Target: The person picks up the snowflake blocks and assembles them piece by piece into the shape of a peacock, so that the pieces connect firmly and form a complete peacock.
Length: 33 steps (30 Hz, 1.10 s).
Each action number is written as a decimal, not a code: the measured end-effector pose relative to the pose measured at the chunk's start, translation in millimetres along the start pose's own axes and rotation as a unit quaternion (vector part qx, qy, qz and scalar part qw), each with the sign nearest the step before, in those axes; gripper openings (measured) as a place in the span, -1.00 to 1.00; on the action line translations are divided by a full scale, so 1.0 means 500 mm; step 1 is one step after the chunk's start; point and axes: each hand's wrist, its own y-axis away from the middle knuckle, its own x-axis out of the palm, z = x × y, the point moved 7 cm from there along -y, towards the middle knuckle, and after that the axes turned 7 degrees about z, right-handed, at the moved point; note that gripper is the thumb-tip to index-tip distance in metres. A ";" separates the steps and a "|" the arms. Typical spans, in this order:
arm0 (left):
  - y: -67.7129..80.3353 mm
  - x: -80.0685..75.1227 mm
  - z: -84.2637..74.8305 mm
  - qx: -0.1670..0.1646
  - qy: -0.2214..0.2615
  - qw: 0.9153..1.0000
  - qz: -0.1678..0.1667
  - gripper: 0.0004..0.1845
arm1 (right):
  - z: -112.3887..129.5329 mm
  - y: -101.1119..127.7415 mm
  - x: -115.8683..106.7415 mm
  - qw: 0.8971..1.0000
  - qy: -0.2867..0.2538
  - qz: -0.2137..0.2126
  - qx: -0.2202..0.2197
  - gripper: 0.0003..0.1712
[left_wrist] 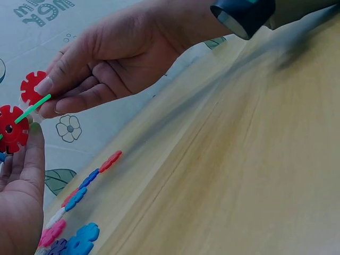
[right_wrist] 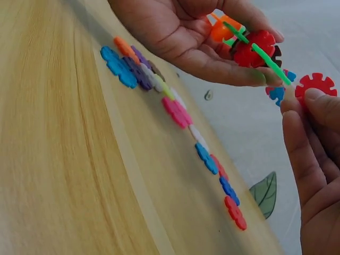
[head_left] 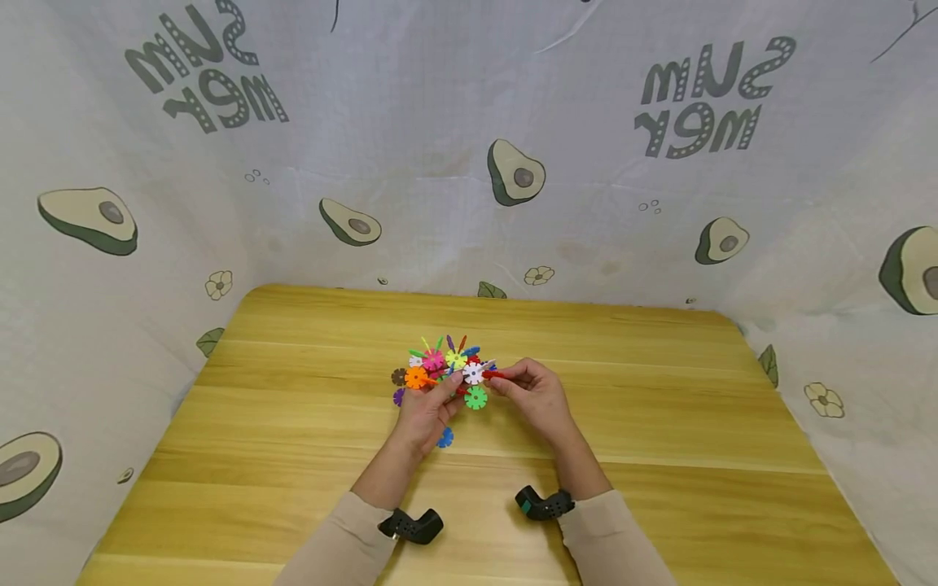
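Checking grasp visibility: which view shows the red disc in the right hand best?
The right wrist view: the red disc shows its notched rim above the fingers. The left wrist view shows it partly covered; the head view shows only a red speck.

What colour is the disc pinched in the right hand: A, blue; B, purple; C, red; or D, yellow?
C: the right hand pinches a red disc at its fingertips, beside the cluster held by the left hand.

left hand [left_wrist: 18,207] cut off by frame edge, cluster of discs [head_left: 447,370] too small to count
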 end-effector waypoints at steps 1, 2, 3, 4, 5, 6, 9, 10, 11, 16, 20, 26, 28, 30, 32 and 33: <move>0.000 0.000 0.000 0.000 -0.003 1.000 0.000 -0.58 | 0.000 0.000 0.001 1.000 -0.003 0.000 0.001 -0.79; 0.001 -0.001 0.001 0.000 -0.003 1.000 -0.001 -0.58 | 0.000 0.000 0.001 1.000 -0.002 -0.002 0.002 -0.78; 0.001 -0.001 0.001 -0.001 -0.001 1.000 -0.002 -0.59 | -0.001 0.000 0.001 1.000 -0.002 -0.005 0.005 -0.79; 0.001 0.001 0.001 0.000 0.000 1.000 0.001 -0.58 | -0.001 0.000 0.000 1.000 0.001 -0.008 0.007 -0.79; 0.001 0.001 0.000 0.001 0.002 1.000 0.000 -0.59 | -0.001 0.000 -0.001 1.000 0.004 -0.009 0.008 -0.79; 0.001 0.002 0.000 0.001 0.006 1.000 -0.002 -0.61 | -0.001 -0.001 -0.002 1.000 0.006 -0.009 0.009 -0.79; -0.001 0.003 -0.002 0.002 0.013 1.000 -0.002 -0.65 | -0.002 -0.001 -0.002 1.000 0.009 -0.009 0.011 -0.79; -0.001 0.004 -0.003 0.004 0.012 1.000 0.000 -0.65 | -0.002 -0.001 -0.002 1.000 0.009 -0.007 0.009 -0.79; -0.001 0.004 -0.003 0.003 0.012 1.000 0.000 -0.66 | -0.002 -0.002 -0.002 1.000 0.009 -0.007 0.008 -0.79; 0.001 0.005 -0.003 0.001 -0.005 1.000 0.010 -0.64 | -0.006 -0.002 0.002 1.000 0.018 -0.009 0.006 -0.82; 0.004 0.004 -0.003 0.001 -0.023 1.000 0.016 -0.64 | -0.008 -0.002 0.005 0.999 0.034 -0.011 0.011 -0.85; 0.005 0.007 -0.005 0.006 -0.030 0.999 0.029 -0.67 | -0.005 -0.002 0.005 0.997 0.077 -0.002 0.025 -0.87; 0.005 0.009 -0.005 0.006 -0.034 0.999 0.035 -0.69 | -0.005 -0.004 0.004 0.994 0.099 0.005 0.034 -0.85; 0.004 0.010 -0.006 0.007 -0.038 0.998 0.039 -0.70 | -0.010 -0.005 -0.001 0.991 0.128 0.012 0.048 -0.81; 0.003 0.007 -0.006 0.007 -0.039 0.999 0.037 -0.71 | -0.019 -0.005 -0.009 0.986 0.152 0.015 0.065 -0.76; 0.003 0.005 -0.006 0.009 -0.040 0.999 0.033 -0.71 | -0.023 -0.005 -0.016 0.982 0.171 0.012 0.074 -0.75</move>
